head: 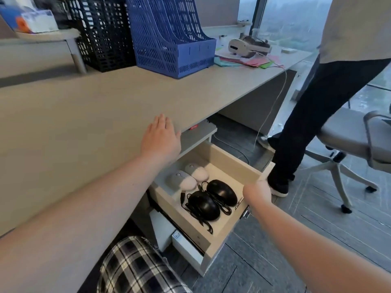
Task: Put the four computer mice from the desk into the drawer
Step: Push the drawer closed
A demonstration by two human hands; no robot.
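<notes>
The wooden drawer (pixel 232 163) under the desk (pixel 84 115) stands pulled out. Inside it lie two light grey mice, one (pixel 181 180) beside the other (pixel 196 171), and two black wired mice, one (pixel 204 205) in front and another (pixel 222 191) to its right, with their cables tangled around them. My left hand (pixel 160 138) rests flat on the desk edge above the drawer, fingers spread, holding nothing. My right hand (pixel 259 190) grips the drawer's front panel at its right corner.
A blue file rack (pixel 175 37) and a black one (pixel 103 32) stand at the back of the desk. Further right lie coloured papers (pixel 249 61) and a white headset (pixel 247 46). Another person's legs (pixel 306 123) and an office chair (pixel 349 144) are right of the drawer.
</notes>
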